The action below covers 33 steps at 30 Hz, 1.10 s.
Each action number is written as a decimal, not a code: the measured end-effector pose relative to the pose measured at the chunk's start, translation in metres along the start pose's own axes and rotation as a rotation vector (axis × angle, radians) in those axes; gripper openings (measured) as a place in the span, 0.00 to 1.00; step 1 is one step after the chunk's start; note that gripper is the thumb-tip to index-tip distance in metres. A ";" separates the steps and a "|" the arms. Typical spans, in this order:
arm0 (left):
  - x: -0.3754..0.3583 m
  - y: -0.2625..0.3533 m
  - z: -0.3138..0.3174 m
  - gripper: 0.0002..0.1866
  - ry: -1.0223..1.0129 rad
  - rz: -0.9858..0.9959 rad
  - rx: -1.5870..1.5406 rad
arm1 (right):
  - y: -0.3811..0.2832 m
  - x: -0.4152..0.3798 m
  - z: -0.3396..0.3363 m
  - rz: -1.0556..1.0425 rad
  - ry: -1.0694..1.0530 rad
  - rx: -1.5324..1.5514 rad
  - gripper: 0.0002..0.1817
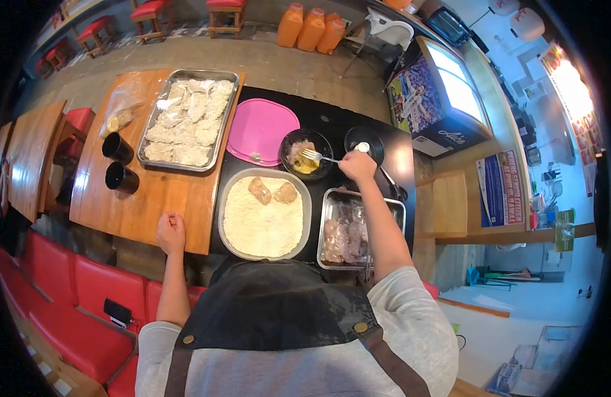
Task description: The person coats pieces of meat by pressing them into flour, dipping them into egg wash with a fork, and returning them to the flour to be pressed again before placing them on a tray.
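My right hand (357,166) is closed around a fork (317,155). The fork's tines reach into a black bowl (329,142) holding yellow liquid and pieces of raw meat (299,148). My left hand (171,233) is a fist at the wooden table's near edge, with nothing visible in it. Between the hands stands a tub of pale crumbs (262,228), with two brownish meat pieces (259,190) lying on top toward its far side. Below my right forearm, a metal tray (325,198) contains raw meat (345,231); the arm partly covers it.
A metal tray (145,147) of coated pieces (186,126) stands at the far left, beside two black cups (122,178) and a plastic bag (123,99). A pink lid (260,129) lies behind the tub. A black plate (373,137) sits beyond my right hand.
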<state>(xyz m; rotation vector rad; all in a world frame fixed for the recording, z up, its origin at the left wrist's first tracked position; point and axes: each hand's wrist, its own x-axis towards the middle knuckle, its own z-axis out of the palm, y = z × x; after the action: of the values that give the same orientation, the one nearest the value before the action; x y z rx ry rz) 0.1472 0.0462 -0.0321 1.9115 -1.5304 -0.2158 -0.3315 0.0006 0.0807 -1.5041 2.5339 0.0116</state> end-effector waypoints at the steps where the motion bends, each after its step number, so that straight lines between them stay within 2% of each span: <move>1: 0.001 -0.004 0.002 0.06 -0.006 -0.003 0.015 | -0.011 -0.004 -0.009 -0.054 0.020 -0.062 0.14; 6: 0.001 -0.004 0.000 0.06 -0.003 -0.019 0.060 | -0.046 -0.019 -0.046 -0.118 0.086 -0.254 0.14; 13: 0.000 -0.002 0.000 0.06 0.009 0.010 0.017 | -0.033 0.001 -0.015 -0.105 -0.002 -0.355 0.19; 16: 0.000 0.001 -0.005 0.06 0.000 0.010 0.021 | -0.016 0.018 0.018 0.094 -0.143 -0.109 0.22; 20: 0.001 -0.003 -0.002 0.05 0.011 0.025 0.060 | 0.005 0.008 0.051 0.169 -0.136 0.103 0.19; 22: 0.000 -0.004 -0.001 0.05 0.011 0.016 0.038 | 0.006 -0.006 0.044 0.160 0.005 0.188 0.15; 23: 0.000 -0.003 -0.001 0.05 0.008 0.012 0.014 | 0.006 -0.009 0.038 0.166 0.002 0.187 0.15; 26: 0.001 -0.001 -0.001 0.06 -0.008 0.002 0.016 | 0.000 -0.016 0.014 0.002 0.165 0.006 0.11; 33: 0.000 -0.002 0.000 0.07 -0.002 0.020 0.036 | -0.024 -0.027 -0.026 -0.174 0.295 -0.186 0.10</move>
<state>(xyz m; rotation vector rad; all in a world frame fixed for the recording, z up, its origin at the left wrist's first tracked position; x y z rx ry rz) 0.1485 0.0458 -0.0332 1.9241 -1.5635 -0.1821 -0.3026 0.0097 0.1134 -1.9228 2.6759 0.0010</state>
